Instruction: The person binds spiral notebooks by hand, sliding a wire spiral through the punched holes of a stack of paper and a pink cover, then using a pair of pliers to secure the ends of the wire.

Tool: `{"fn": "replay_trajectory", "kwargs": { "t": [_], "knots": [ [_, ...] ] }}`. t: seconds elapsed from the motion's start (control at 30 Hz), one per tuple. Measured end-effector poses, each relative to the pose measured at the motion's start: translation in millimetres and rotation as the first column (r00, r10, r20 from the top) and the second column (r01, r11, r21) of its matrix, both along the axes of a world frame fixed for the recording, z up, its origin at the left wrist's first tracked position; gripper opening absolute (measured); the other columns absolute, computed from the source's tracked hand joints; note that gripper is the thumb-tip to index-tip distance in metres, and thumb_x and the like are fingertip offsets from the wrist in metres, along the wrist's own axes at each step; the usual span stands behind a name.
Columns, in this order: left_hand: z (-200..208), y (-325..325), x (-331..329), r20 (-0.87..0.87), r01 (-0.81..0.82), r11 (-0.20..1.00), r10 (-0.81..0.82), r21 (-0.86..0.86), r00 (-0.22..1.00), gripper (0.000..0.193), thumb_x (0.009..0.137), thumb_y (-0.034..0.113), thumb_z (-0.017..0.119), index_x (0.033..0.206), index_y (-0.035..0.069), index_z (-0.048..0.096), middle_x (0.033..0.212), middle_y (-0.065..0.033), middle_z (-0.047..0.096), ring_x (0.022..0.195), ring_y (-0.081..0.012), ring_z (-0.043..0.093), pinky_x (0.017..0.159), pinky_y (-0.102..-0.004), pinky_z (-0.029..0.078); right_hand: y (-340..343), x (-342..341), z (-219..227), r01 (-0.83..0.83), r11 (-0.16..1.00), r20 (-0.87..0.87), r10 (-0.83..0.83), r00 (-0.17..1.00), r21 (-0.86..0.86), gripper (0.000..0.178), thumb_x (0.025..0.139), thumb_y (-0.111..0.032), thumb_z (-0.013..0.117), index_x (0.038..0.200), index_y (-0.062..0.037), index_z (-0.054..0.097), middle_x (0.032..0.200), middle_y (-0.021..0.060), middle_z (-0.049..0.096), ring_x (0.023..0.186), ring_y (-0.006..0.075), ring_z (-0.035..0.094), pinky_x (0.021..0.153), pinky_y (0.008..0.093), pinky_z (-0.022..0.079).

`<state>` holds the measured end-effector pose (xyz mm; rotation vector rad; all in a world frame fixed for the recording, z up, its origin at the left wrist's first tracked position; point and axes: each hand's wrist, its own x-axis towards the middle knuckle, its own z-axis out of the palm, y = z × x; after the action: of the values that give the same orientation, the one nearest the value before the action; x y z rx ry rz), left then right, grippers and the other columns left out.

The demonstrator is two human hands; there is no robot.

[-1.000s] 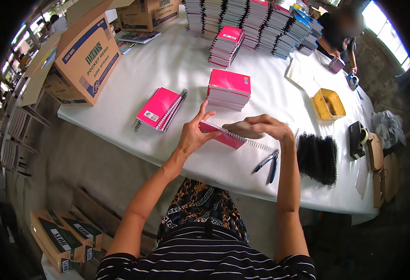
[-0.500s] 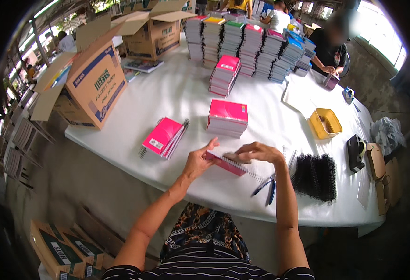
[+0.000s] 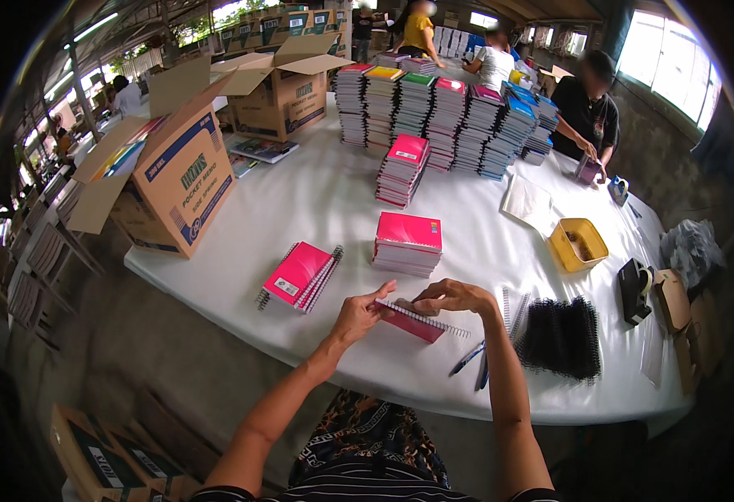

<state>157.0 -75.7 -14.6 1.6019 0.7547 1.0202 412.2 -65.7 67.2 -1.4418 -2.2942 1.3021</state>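
A small pink notebook [image 3: 414, 321] with a wire spiral along its top edge lies tilted just above the white table [image 3: 317, 201]. My left hand [image 3: 358, 314] grips its left end, thumb on top. My right hand [image 3: 450, 295] pinches the spiral edge from above. A short stack of pink notebooks [image 3: 408, 243] stands just beyond my hands. A few spiral-bound pink notebooks [image 3: 300, 276] lie to the left. A heap of black wire spirals [image 3: 561, 336] rests to the right, and blue-handled pliers [image 3: 473, 365] lie near my right forearm.
Tall stacks of coloured notebooks [image 3: 434, 117] fill the far table. Open cardboard boxes [image 3: 179, 171] stand at the left. A yellow tray [image 3: 578, 244] and black tape dispenser [image 3: 634, 289] sit to the right. A person in black [image 3: 588, 109] works at the far right; others stand beyond.
My head has lifted, so more of the far table shows. Both hands keep hold of the pink notebook; my right hand has shifted slightly along the spiral edge.
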Motion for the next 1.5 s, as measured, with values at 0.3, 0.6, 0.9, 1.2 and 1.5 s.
{"fn": "replay_trajectory", "kwargs": {
  "t": [0.3, 0.6, 0.9, 1.2, 1.5],
  "knots": [
    [5.7, -2.5, -5.9, 0.072, 0.1, 0.99, -0.094, -0.096, 0.993, 0.048, 0.086, -0.012, 0.059, 0.131, 0.005, 0.057, 0.13, -0.0034, 0.06, 0.109, -0.0053, 0.055, 0.091, -0.0194, 0.046, -60.0, -76.0, 198.4, 0.674, 0.464, -0.791, 0.103, 0.603, 0.574, 0.053, 0.105, -0.029, 0.038, 0.06, -0.0017, 0.047, 0.054, 0.0075, 0.049, 0.046, 0.0129, 0.045, 0.044, 0.0256, 0.032],
    [0.4, 2.9, 4.1, 0.072, 0.178, 0.976, -0.17, -0.127, 0.983, 0.054, 0.087, 0.008, 0.068, 0.138, 0.007, 0.05, 0.136, -0.01, 0.055, 0.124, -0.0178, 0.051, 0.101, -0.0277, 0.042, -11.2, -12.4, 58.8, 0.324, 0.667, -0.082, -0.367, 0.926, 0.671, 0.019, 0.084, -0.015, 0.071, 0.077, 0.0015, 0.064, 0.07, 0.0093, 0.062, 0.064, 0.0197, 0.06, 0.06, 0.0346, 0.048],
    [11.6, -5.3, 5.3, 0.096, 0.103, 0.994, -0.098, -0.039, 0.99, 0.062, 0.085, 0.016, 0.07, 0.141, 0.009, 0.045, 0.136, -0.0134, 0.054, 0.127, -0.0201, 0.049, 0.099, -0.0272, 0.044, -13.2, 15.1, -21.9, -0.004, 0.935, 0.093, -0.031, 0.995, 0.355, 0.046, 0.077, -0.021, 0.077, 0.115, -0.0054, 0.055, 0.115, 0.0123, 0.057, 0.108, 0.0297, 0.056, 0.094, 0.0409, 0.045],
    [1.7, -0.3, 10.1, 0.093, 0.097, 0.995, -0.095, -0.02, 0.991, 0.062, 0.086, 0.007, 0.068, 0.143, 0.01, 0.043, 0.138, -0.0145, 0.052, 0.126, -0.0194, 0.05, 0.099, -0.0268, 0.045, -14.4, 20.0, -8.5, 0.087, 0.908, -0.04, -0.077, 0.996, 0.411, 0.057, 0.078, -0.033, 0.074, 0.124, -0.0034, 0.059, 0.117, 0.0154, 0.061, 0.106, 0.03, 0.06, 0.092, 0.038, 0.048],
    [15.6, -3.2, 11.2, 0.079, -0.034, 0.998, 0.038, -0.049, 0.996, 0.095, 0.078, 0.001, 0.075, 0.152, 0.018, 0.018, 0.149, -0.0165, 0.036, 0.126, -0.0287, 0.049, 0.099, -0.0313, 0.049, -21.9, -1.4, 23.2, 0.056, 0.998, -0.257, -0.065, 0.964, -0.041, 0.062, 0.087, -0.051, 0.057, 0.119, 0.0007, 0.064, 0.094, 0.0132, 0.068, 0.088, 0.022, 0.061, 0.082, 0.0365, 0.05]
  ]
}}
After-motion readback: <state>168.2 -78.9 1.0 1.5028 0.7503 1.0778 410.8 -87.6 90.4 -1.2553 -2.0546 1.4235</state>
